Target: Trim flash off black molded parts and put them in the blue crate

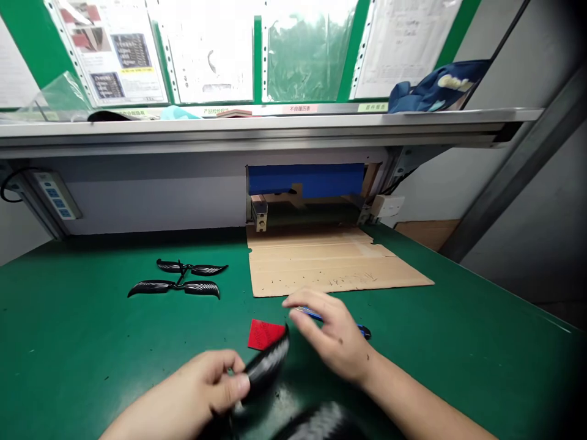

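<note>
My left hand [220,382] pinches a glossy black wing-shaped plastic piece [268,366] between thumb and fingers, its pointed tip upward. It is smeared by motion. Close to the camera, another blurred black blade [321,425] shows at the bottom edge; whether both are one part I cannot tell. My right hand [328,333] hovers palm down over a slim blue tool [310,313], thumb and forefinger apart. The hand covers the tool's middle, and its dark end sticks out to the right. A red square piece [265,334] lies behind the held blade's tip.
Joined black wing-shaped pieces [178,284] lie on the green table [73,330] at left. A cardboard sheet [321,263] extends from the opening with a blue flap [305,180]. Above runs a metal shelf [275,137]; a power strip [57,195] is at left.
</note>
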Motion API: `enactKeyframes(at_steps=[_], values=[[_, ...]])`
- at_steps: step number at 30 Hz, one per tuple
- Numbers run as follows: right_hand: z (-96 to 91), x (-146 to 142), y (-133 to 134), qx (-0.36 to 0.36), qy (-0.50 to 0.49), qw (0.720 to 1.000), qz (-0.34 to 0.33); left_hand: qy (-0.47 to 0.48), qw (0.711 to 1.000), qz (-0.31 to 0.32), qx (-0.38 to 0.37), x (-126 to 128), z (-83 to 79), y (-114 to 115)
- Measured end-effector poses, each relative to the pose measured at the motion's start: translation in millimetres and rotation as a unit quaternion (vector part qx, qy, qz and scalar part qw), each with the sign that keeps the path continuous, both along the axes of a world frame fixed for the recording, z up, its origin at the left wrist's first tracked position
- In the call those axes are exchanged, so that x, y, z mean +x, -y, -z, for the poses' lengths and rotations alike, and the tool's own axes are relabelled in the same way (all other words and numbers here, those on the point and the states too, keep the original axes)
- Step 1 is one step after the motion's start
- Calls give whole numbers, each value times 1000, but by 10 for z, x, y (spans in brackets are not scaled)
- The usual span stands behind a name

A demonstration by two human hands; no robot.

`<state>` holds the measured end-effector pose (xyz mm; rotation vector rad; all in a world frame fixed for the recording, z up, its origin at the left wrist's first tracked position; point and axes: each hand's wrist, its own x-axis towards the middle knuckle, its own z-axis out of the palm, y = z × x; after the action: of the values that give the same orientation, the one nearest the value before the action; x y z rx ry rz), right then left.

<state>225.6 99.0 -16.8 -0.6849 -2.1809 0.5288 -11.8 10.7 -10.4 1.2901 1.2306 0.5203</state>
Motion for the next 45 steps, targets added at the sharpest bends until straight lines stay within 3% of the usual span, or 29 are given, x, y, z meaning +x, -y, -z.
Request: enactKeyframes(at_steps=[2,4,8,10,14,18,22,25,27,29,31,33,35,38,40,45], values=[[-12,-69,134,64,103,990,-76,-135,990,49,-4,59,6,37],[16,-165,284,104,236,959,-117,-191,980,60,0,128,28,56],[115,-295,441,114,403,907,-53,-125,991,41,12,216,115,34],[142,-286,424,110,404,908,-23,-103,993,27,49,225,166,6],[195,-237,326,58,284,956,-42,-94,978,16,184,222,184,-34],[224,-258,290,21,187,982,-22,12,971,92,221,232,132,-30],[83,-186,356,32,251,961,-110,-4,975,144,171,215,171,40],[-32,-104,414,-17,310,921,-234,-34,976,157,148,177,197,110],[-53,-82,388,-70,295,915,-265,-36,980,137,143,148,163,125],[-32,-80,285,-131,189,953,-195,-12,986,71,148,125,105,98],[7,-76,138,-180,17,982,-47,35,985,-49,162,117,72,43],[38,-63,20,-199,-119,970,73,81,960,-200,180,134,95,-16],[53,-56,-14,-191,-139,965,111,108,937,-282,175,174,166,-58],[66,-91,68,-127,16,989,70,155,943,-263,137,258,279,-72],[88,-132,122,-71,121,988,60,219,941,-238,100,315,311,-53],[112,-167,79,-31,199,977,72,413,882,-215,-68,402,258,25]])
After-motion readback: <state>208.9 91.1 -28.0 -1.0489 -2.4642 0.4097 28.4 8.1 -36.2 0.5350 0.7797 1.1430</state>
